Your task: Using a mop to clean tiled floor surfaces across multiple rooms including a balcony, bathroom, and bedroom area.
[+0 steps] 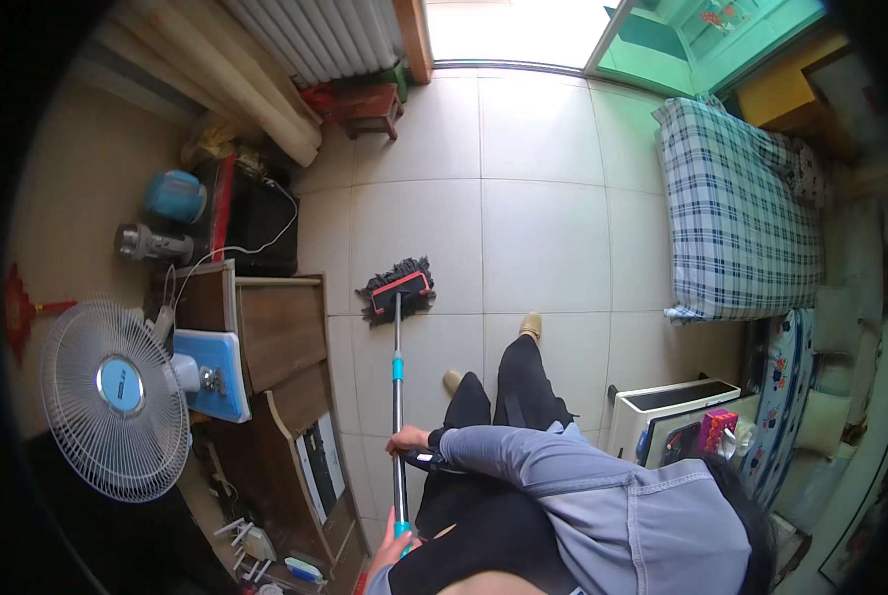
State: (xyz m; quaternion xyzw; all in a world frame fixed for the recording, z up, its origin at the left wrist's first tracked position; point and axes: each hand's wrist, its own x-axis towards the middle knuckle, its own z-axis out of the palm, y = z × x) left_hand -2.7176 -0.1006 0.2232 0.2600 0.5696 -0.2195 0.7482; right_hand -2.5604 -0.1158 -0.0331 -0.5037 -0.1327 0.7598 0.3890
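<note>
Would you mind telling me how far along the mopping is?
Nothing on the tiled floor shows which parts are done. In hand: both the left hand and right hand grip the mop, its head beside the wooden cabinet. What remains cannot be judged.

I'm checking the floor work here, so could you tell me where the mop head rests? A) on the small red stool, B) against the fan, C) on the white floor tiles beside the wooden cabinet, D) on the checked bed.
C: the mop head lies flat on the white floor tiles, just right of the wooden cabinet.
</note>
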